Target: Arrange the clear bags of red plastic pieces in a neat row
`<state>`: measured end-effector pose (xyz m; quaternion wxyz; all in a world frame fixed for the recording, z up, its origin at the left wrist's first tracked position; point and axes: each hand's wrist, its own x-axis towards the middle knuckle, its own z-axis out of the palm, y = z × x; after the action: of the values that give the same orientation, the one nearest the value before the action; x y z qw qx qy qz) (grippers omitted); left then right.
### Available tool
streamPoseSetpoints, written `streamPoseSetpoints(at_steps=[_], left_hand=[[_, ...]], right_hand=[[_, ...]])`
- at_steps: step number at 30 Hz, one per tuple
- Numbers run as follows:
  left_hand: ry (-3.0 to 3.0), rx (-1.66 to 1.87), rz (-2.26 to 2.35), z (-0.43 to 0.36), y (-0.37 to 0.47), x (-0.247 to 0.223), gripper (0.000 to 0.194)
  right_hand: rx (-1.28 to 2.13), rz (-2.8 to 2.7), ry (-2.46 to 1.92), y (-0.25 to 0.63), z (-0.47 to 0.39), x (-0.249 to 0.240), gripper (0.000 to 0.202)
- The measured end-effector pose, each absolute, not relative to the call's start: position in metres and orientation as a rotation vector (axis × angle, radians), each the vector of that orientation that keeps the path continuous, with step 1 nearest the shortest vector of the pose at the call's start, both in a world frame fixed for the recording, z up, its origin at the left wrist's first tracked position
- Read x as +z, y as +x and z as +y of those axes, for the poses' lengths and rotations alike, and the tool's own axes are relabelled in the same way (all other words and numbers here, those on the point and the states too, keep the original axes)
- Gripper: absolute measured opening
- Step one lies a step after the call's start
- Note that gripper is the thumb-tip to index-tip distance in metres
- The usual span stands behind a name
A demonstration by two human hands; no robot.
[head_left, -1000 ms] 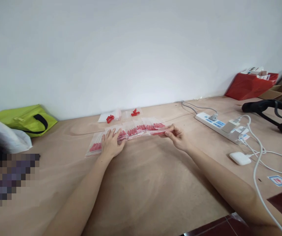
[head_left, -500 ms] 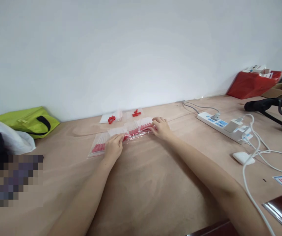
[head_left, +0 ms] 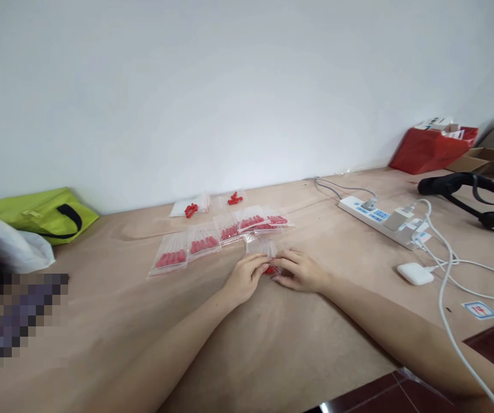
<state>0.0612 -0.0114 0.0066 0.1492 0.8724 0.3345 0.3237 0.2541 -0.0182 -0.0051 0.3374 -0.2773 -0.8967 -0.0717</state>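
My left hand [head_left: 244,276] and my right hand [head_left: 300,271] meet at a small clear plastic bag [head_left: 260,246] with red pieces in it, lying on the table in front of the others. The fingers of each hand pinch one side of this bag. Behind and to the left, a row of clear bags with red pieces [head_left: 203,243] runs from a bag at the left end [head_left: 170,258] to overlapping bags [head_left: 253,221] at the right. Farther back lie two loose clusters of red pieces [head_left: 191,210] [head_left: 235,198] on bags.
A power strip [head_left: 371,218] with plugs, white cables and a white adapter [head_left: 415,273] lies at the right. Beyond are a black headset [head_left: 457,195], a red bag [head_left: 430,150] and a cardboard box [head_left: 483,160]. A green bag [head_left: 35,215] sits left, against the wall.
Both hands have left the row and come nearer, my left hand also shifting right. They now hold one bag in front of the row. More of the row shows, and the view has shifted slightly.
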Motion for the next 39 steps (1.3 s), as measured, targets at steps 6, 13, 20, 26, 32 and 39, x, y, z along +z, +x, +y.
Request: streamPoseSetpoints(at_steps=[6,13,20,26,32,39], left_hand=[[2.659,0.913,0.922,0.004,0.043,0.008,0.039],[2.942,1.013,0.859,-0.003,0.016,0.004,0.021],[2.877,1.058,0.684,-0.009,0.037,0.004,0.021],[2.735,0.983,0.65,-0.012,0.035,0.002,0.025],[2.67,1.007,0.841,0.018,0.042,0.001,0.023],[2.723,1.067,0.872,0.024,0.04,-0.005,0.022]], right_hand=[[-0.496,-2.365,-0.666,0.258,-0.017,-0.007,0.014],[-0.594,-2.354,-0.724,0.253,-0.019,-0.006,0.015],[-0.664,-2.394,-0.749,0.26,-0.025,-0.006,0.018],[-0.564,-2.507,-0.696,0.268,-0.028,-0.005,0.019],[-0.539,-2.378,-0.838,0.268,0.002,-0.014,0.026],[-0.64,-2.317,-0.955,0.271,0.005,-0.02,0.025]])
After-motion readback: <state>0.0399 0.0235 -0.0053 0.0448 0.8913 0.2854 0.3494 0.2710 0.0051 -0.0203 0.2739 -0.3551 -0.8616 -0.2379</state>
